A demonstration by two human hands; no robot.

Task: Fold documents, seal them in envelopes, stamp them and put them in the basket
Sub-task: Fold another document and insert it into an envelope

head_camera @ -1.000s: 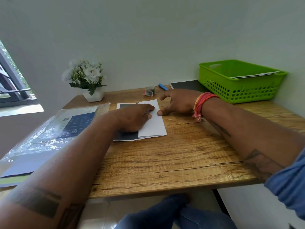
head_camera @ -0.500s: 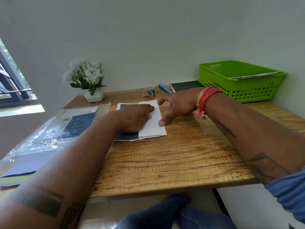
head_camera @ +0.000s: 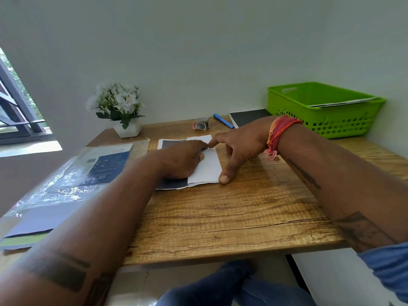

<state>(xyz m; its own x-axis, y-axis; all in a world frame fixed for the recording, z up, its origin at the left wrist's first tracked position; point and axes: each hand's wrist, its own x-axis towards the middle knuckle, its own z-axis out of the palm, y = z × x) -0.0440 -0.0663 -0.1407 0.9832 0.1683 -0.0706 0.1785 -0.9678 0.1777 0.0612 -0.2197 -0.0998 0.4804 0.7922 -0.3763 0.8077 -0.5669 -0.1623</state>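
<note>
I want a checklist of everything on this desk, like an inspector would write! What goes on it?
Surface: wooden table, grain and cracks showing.
Job's things: folded document lying flat, white flap over a dark sheet; green basket at the far right with paper inside; stamps near the back edge.
Clutter: blue pen, dark notebook, flower pot, plastic sleeve of papers.
Grips: left hand presses flat on the document; right hand spread open, thumb at the near corner and forefinger near the far edge.
Cables: nothing seen.
Surroundings: pale wall, window at the left.
</note>
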